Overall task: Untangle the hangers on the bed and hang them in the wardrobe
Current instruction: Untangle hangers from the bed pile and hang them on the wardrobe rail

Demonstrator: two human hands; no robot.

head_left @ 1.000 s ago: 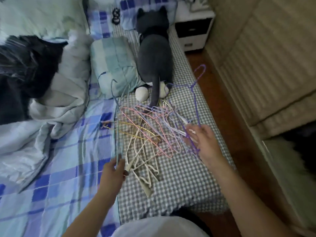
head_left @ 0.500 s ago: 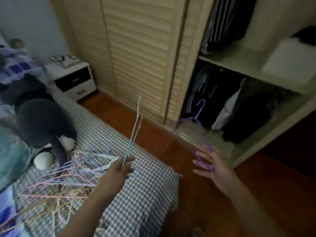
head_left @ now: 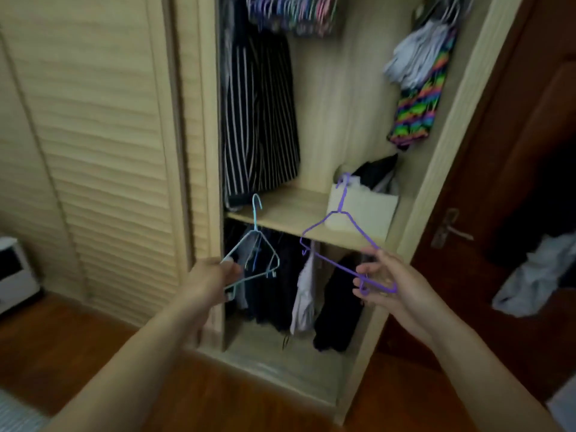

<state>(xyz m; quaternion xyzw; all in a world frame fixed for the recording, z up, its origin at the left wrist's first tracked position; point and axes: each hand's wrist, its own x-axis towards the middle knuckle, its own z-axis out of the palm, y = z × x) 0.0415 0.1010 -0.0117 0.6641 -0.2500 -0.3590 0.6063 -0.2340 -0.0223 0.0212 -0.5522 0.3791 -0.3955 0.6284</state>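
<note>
Open wardrobe [head_left: 199,126] bay ahead (striped garment [head_left: 258,120] left, box [head_left: 361,210] on shelf [head_left: 280,210]).

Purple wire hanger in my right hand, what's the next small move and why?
Probably lift the purple wire hanger towards the row of coloured hangers at the top of the wardrobe. Your right hand grips its lower corner, hook up and free, but it is level with the wooden shelf, well below them.

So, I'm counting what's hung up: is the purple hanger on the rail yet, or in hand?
In hand. The right hand holds the purple hanger by one end, hook up, before the wardrobe shelf.
</note>
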